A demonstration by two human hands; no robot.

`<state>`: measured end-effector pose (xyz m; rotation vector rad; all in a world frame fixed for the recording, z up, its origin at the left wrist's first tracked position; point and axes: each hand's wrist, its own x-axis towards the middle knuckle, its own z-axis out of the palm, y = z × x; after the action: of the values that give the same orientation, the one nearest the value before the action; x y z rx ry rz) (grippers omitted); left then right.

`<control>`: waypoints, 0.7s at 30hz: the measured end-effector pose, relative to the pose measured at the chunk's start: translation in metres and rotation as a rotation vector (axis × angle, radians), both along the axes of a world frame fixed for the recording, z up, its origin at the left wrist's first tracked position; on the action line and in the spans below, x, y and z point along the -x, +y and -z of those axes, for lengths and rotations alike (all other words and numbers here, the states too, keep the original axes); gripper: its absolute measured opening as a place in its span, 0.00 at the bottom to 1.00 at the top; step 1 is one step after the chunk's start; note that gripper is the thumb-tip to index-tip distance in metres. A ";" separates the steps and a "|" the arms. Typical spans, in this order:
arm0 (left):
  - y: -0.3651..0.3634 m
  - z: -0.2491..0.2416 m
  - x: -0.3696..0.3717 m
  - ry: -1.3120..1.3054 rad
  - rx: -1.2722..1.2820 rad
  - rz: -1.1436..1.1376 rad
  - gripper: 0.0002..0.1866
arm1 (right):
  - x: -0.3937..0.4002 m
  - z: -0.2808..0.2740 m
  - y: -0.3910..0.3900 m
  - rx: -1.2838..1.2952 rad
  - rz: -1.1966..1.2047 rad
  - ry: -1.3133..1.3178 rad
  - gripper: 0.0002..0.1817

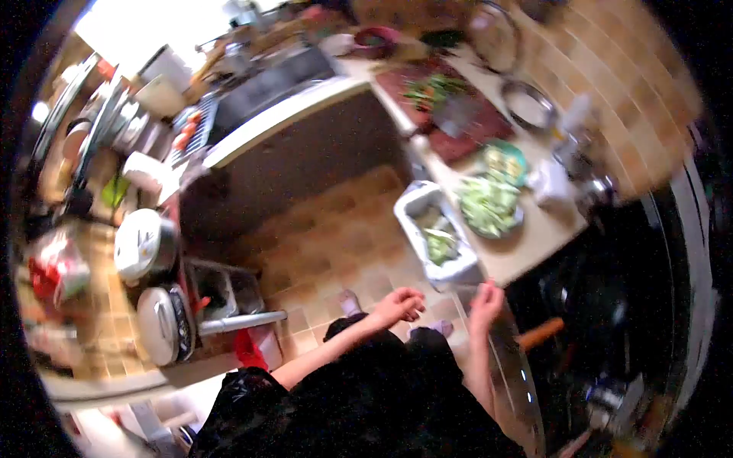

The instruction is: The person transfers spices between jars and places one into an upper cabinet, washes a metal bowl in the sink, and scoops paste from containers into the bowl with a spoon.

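While chopped greens (489, 204) already fill a plate on the desk (527, 244), the left hand (397, 307) hangs loosely curled and empty, and the right hand (485, 302) reaches, fingers open, just below a white tub (416, 204) of scraps.

Blurred, rotated fisheye view; corners lost to the black lens surround.

- Left hand (397, 305): curled fingers smeared by motion; whether anything is held cannot be told.
- Right hand (485, 300): fingertips blurred against the white rectangular plastic tub (437, 237); contact cannot be judged.
- Green chopped contents of that tub: not identifiable.
- Dark stove area (611, 336) at right: detail lost in shadow.
- Cluttered shelf items (61, 267) at left: too blurred to be named.
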<state>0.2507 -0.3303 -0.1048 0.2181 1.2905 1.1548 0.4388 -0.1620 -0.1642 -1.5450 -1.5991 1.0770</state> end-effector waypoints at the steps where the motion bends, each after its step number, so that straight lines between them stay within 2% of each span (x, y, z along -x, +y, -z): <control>1: -0.015 -0.007 0.012 0.055 -0.022 0.002 0.18 | 0.008 0.003 0.017 0.113 0.074 0.039 0.15; 3: -0.050 -0.013 0.044 0.183 -0.037 0.008 0.18 | 0.024 0.029 0.048 0.024 0.206 0.249 0.17; 4: -0.067 -0.012 0.061 0.254 -0.030 0.011 0.18 | 0.027 0.017 0.058 0.267 0.302 0.191 0.19; 5: -0.087 -0.025 0.080 0.299 -0.005 -0.014 0.18 | 0.028 0.021 0.067 0.312 0.242 0.277 0.16; 7: -0.130 -0.010 0.114 0.321 0.015 -0.162 0.18 | 0.038 0.022 0.068 0.443 0.243 0.348 0.16; 8: -0.150 -0.003 0.130 0.331 0.026 -0.236 0.18 | 0.058 0.004 0.049 0.451 0.225 0.398 0.15; 10: -0.194 0.006 0.157 0.303 0.082 -0.434 0.16 | 0.082 0.005 0.020 0.519 0.107 0.423 0.15; 12: -0.230 -0.003 0.186 0.449 0.191 -0.465 0.14 | 0.121 -0.025 -0.045 0.542 0.041 0.383 0.16; 14: -0.264 0.002 0.211 0.584 0.135 -0.578 0.13 | 0.178 -0.034 -0.088 0.694 -0.066 0.336 0.29; 15: -0.259 -0.003 0.233 0.530 0.167 -0.492 0.14 | 0.197 -0.037 -0.110 0.649 -0.120 0.311 0.30; 16: -0.251 -0.011 0.257 0.484 0.201 -0.403 0.14 | 0.184 -0.043 -0.115 0.647 -0.032 0.288 0.30; 18: -0.285 -0.008 0.281 0.410 0.201 -0.622 0.13 | 0.270 -0.047 -0.133 0.694 -0.260 0.286 0.28; 21: -0.307 0.011 0.289 0.277 0.173 -0.789 0.12 | 0.321 -0.060 -0.123 0.633 -0.477 0.167 0.24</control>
<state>-0.0385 -0.6372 -0.1160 -0.3024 1.7875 1.6980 0.1179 -0.2853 -0.1039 -1.4067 -1.6359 2.0719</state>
